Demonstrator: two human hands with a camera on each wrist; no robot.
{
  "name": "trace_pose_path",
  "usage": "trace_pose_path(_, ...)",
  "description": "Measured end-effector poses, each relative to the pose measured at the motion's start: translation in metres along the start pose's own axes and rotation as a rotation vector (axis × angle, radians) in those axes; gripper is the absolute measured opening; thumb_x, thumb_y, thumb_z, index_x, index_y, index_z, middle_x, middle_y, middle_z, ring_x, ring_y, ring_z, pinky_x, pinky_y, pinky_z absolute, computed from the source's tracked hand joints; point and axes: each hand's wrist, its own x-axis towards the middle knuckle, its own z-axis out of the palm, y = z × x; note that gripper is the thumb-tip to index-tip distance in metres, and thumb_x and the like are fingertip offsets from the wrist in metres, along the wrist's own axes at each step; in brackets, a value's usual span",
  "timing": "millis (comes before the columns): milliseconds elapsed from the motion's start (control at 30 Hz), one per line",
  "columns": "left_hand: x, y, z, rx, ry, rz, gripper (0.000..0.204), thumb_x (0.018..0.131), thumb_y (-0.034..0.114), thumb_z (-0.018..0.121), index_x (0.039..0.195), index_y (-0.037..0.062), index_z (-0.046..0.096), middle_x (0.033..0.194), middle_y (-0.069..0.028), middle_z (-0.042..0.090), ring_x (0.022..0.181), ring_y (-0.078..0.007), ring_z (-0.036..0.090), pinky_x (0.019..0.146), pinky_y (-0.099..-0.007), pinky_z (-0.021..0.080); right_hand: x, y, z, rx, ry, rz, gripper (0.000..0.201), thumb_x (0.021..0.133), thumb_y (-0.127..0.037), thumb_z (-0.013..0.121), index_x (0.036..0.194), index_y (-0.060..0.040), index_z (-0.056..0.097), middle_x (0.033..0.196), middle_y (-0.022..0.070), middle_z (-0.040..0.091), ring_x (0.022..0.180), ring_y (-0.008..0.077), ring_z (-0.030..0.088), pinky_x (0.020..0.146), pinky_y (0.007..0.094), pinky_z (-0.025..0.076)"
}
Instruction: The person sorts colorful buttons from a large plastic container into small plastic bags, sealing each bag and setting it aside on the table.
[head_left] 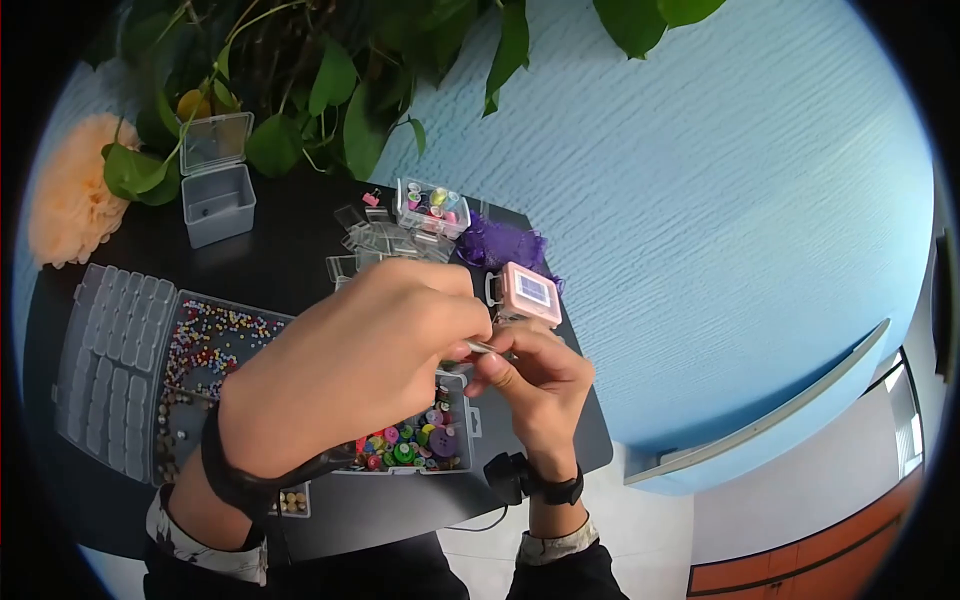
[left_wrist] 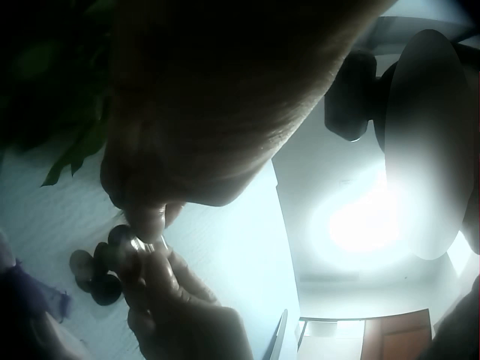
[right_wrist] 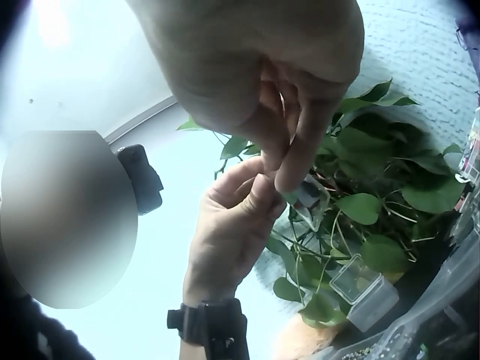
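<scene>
My left hand and right hand meet above the table, fingertips close together. Between them is a small clear plastic bag, its whitish edge showing in the head view. Both hands pinch it near that edge. Several dark round discs, like buttons, show beside the fingertips in the left wrist view. Below the hands lies a clear box of colourful buttons, partly covered by my left hand and wrist.
An open bead organiser lies at left. Behind are an open clear box, loose clear lids, a box of small items, purple mesh fabric and a pink case. Leaves hang over the table's back.
</scene>
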Motion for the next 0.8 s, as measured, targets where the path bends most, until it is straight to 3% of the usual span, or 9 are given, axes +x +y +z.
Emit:
trace_pose_path(100,-0.003,0.001,0.007,0.007,-0.052,-0.093,0.009,0.071,-0.008,0.067,0.079,-0.0046,0.064,0.077,-0.0142,0.06,0.07,-0.0347,0.06,0.06,-0.0398,0.047,-0.009,-0.002,0.002,-0.132,0.081,-0.027,0.005,0.087,0.007,0.067,0.093,0.0078,0.066,0.093,0.0105,0.064,0.069,0.0138,0.065,0.059,0.0239,0.054)
trace_pose_path(167,-0.004,-0.003,0.017,0.017,-0.027,-0.039,0.008,0.07,-0.007,0.066,0.077,-0.0043,0.063,0.075,-0.0142,0.059,0.07,-0.0351,0.059,0.06,-0.0408,0.047,-0.013,-0.004,0.004,-0.362,0.115,-0.142,0.003,0.085,0.007,0.068,0.088,0.006,0.066,0.084,0.0082,0.065,0.064,0.0112,0.063,0.056,0.0226,0.049)
trace_pose_path(300,-0.003,-0.001,0.028,0.054,-0.006,0.058,0.007,0.068,-0.007,0.064,0.073,-0.0033,0.061,0.074,-0.0152,0.058,0.07,-0.0364,0.058,0.061,-0.0428,0.046,-0.017,-0.003,0.005,-0.469,0.172,-0.224,0.004,0.082,0.007,0.069,0.084,0.0051,0.066,0.077,0.0065,0.065,0.059,0.0095,0.059,0.053,0.0224,0.044)
trace_pose_path(400,-0.003,-0.005,0.041,-0.054,0.056,-0.013,0.006,0.069,-0.007,0.063,0.074,-0.0038,0.062,0.076,-0.0168,0.06,0.073,-0.0378,0.06,0.065,-0.0425,0.048,-0.023,-0.004,0.003,-0.511,0.275,-0.201,0.005,0.08,0.006,0.07,0.083,0.005,0.066,0.075,0.0066,0.064,0.057,0.0095,0.056,0.053,0.0232,0.043)
trace_pose_path(500,-0.01,-0.022,0.047,0.005,0.038,-0.053,0.004,0.073,-0.004,0.063,0.076,-0.0047,0.065,0.079,-0.0184,0.062,0.077,-0.0387,0.062,0.07,-0.0428,0.05,-0.028,0.001,-0.017,-0.615,0.29,0.048,0.002,0.083,0.003,0.07,0.083,0.0043,0.069,0.075,0.006,0.065,0.057,0.0102,0.057,0.053,0.0235,0.044)
trace_pose_path(567,-0.011,-0.023,0.032,0.132,-0.012,-0.189,0.008,0.077,-0.001,0.062,0.081,-0.0051,0.068,0.082,-0.0203,0.065,0.081,-0.0391,0.064,0.074,-0.0442,0.051,-0.034,0.019,-0.046,-0.207,0.443,0.341,0.005,0.086,0.0,0.07,0.084,0.0041,0.072,0.075,0.0053,0.066,0.057,0.0107,0.058,0.052,0.0237,0.045)
trace_pose_path(633,-0.008,-0.019,0.013,0.156,-0.089,-0.299,0.008,0.078,-0.001,0.062,0.08,-0.0055,0.067,0.082,-0.021,0.065,0.081,-0.0388,0.064,0.073,-0.0434,0.05,-0.044,0.037,-0.09,-0.043,0.477,0.439,0.014,0.087,-0.007,0.071,0.09,0.0071,0.071,0.076,0.0063,0.067,0.06,0.0107,0.059,0.058,0.0232,0.048)
trace_pose_path(733,-0.012,-0.02,0.006,0.135,0.009,-0.26,0.008,0.077,0.0,0.062,0.079,-0.0066,0.066,0.079,-0.0218,0.065,0.076,-0.0384,0.064,0.069,-0.0413,0.05,-0.058,0.063,-0.136,-0.104,0.541,0.522,0.021,0.089,-0.009,0.07,0.098,0.01,0.069,0.081,0.0089,0.068,0.063,0.012,0.061,0.061,0.0234,0.05)
trace_pose_path(800,-0.011,-0.013,-0.001,0.135,-0.039,-0.295,0.008,0.077,-0.001,0.062,0.078,-0.0072,0.066,0.077,-0.0221,0.064,0.072,-0.0381,0.063,0.067,-0.0404,0.05,-0.059,0.068,-0.154,0.047,0.577,0.569,0.031,0.089,-0.008,0.069,0.11,0.0132,0.063,0.09,0.0128,0.07,0.069,0.0157,0.066,0.063,0.0258,0.054)
